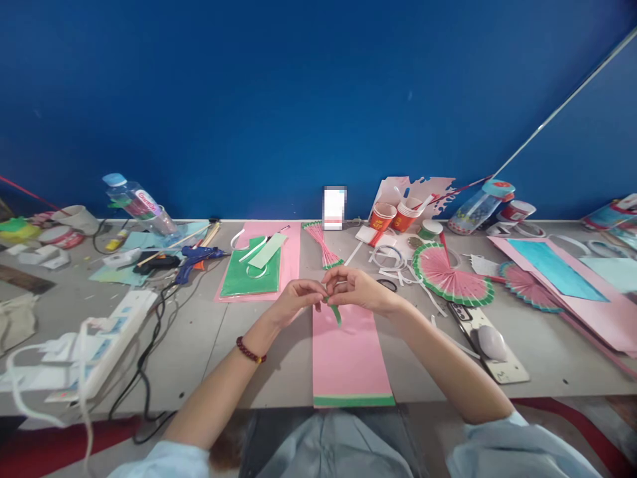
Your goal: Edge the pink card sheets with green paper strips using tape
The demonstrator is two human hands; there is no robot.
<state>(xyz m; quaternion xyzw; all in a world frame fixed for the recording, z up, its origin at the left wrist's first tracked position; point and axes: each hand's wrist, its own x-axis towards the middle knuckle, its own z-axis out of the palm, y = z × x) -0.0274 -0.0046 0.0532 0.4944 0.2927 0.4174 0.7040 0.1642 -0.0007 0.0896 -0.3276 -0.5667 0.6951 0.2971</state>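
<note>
My left hand (297, 301) and my right hand (359, 289) meet above a pink paper sheet (348, 362) on the table. Both are closed, their fingertips pinching a narrow green paper strip (337, 315) whose free end hangs down and curls. The fingers hide the strip's upper part. A green band (354, 400) runs along the sheet's near edge, at the front of the table. Just beyond my hands lies a folded pink-and-green paper fan (324, 245), pinched narrow in its middle.
Green sheets (236, 282) on pink paper lie left, beside a blue glue gun (195, 260) and a white power strip (117, 342) with cords. Right are red paper cups (382, 218), a spread watermelon-style fan (445, 275), and a phone (515, 368) under a mouse (492, 342).
</note>
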